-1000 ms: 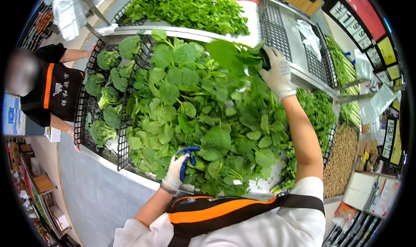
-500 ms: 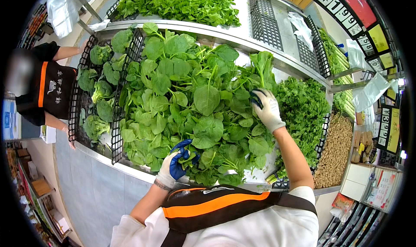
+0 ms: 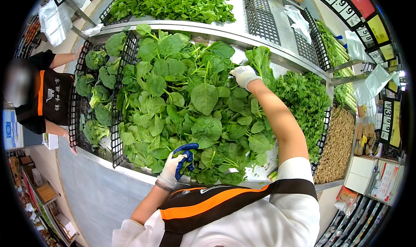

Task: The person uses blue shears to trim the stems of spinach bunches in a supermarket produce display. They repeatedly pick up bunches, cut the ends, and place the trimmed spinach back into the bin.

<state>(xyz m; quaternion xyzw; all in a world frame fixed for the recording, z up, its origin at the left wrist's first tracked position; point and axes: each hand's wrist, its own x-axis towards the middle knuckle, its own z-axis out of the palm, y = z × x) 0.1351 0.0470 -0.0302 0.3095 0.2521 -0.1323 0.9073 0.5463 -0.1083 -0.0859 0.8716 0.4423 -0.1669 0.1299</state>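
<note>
A broad heap of leafy greens like spinach (image 3: 207, 100) fills the middle of the display counter. My left hand (image 3: 177, 162), in a white glove with blue fingers, is at the heap's near edge. Its index finger stretches out over the leaves while the other fingers curve apart, and I see nothing between them. My right hand (image 3: 245, 76), gloved in white, reaches to the heap's far right, beside an upright bunch of leaves (image 3: 260, 61). Its fingertips dip among stems and leaves, so whether they grip any is hidden.
Left of the heap, a black plastic crate holds broccoli (image 3: 100, 94); a co-worker in a dark apron (image 3: 56, 93) stands beyond it. Curly green herbs (image 3: 303, 99) and a bin of peanuts (image 3: 336, 145) lie right. Behind a metal rail (image 3: 208, 32) are more greens (image 3: 173, 5) and crates (image 3: 262, 17).
My right hand has moved left and farther away over the heap. The small leaf in my left hand is gone, and its fingers have spread. My view has shifted slightly.
</note>
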